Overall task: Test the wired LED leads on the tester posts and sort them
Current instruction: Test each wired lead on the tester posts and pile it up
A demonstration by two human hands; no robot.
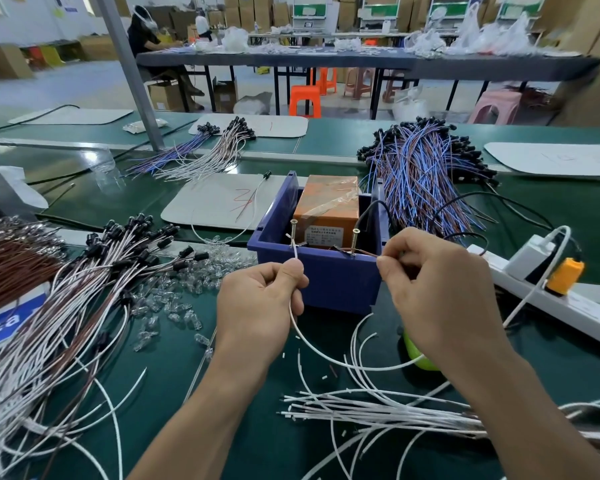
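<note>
Testing now: the left grip (260,306) pinches the white lead (296,252) onto the left post (294,233) just above it, the right grip (437,289) pinches maybe a brown lead (364,252) by the right post (355,240); next, sort by light.

Two screw posts stood upright at the front rim of the blue bin (340,282): left post (294,231), right post (355,239). The orange tester box (326,206) sat in the bin behind them.

White wire (321,352): pinched in left hand (257,306), tip against the left post's base, the rest looping rightward.

Brown wire (365,253): pinched by right hand (437,289), end at the right post's base.

White-and-brown pile (84,289) lay on the left, blue pile (423,174) at rear right, and white bundle (378,410) at front right.
</note>
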